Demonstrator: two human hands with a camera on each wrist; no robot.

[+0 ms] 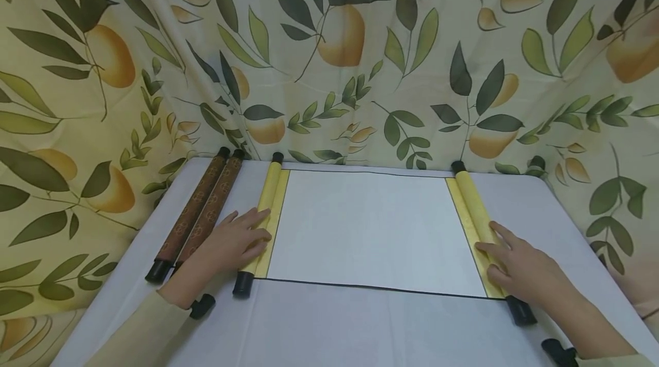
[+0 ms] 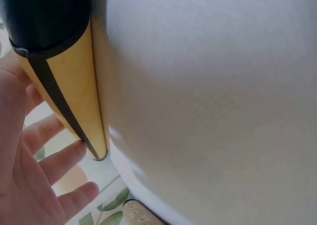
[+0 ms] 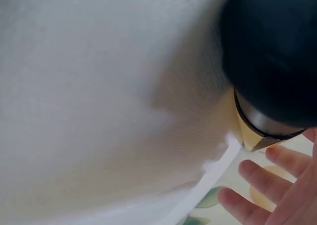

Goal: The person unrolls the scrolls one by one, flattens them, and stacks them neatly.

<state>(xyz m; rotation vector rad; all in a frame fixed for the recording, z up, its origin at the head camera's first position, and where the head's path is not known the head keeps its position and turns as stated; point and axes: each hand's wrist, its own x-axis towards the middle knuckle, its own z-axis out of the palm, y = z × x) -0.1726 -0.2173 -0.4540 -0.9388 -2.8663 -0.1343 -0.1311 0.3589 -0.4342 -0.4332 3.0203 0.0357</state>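
A yellow-bordered hanging scroll (image 1: pixel 370 230) lies partly unrolled on the table, with a blank white panel between its two rolled ends. My left hand (image 1: pixel 234 244) rests its extended fingers on the left yellow roll (image 1: pixel 270 187). On the other side, my right hand (image 1: pixel 530 270) touches the right yellow roll (image 1: pixel 472 198) with spread fingers. Black caps finish both rolls. In the left wrist view, a dark strip runs along the yellow roll (image 2: pixel 77 86) beside the loosely spread fingers. The right wrist view has a large black end cap (image 3: pixel 272 56) above the fingertips.
Two brown patterned scrolls (image 1: pixel 193 210) lie rolled up side by side on the left, partly behind my left forearm. White cloth covers the table (image 1: pixel 329 327). A leaf-and-fruit patterned curtain (image 1: pixel 319 92) hangs along the back and sides.
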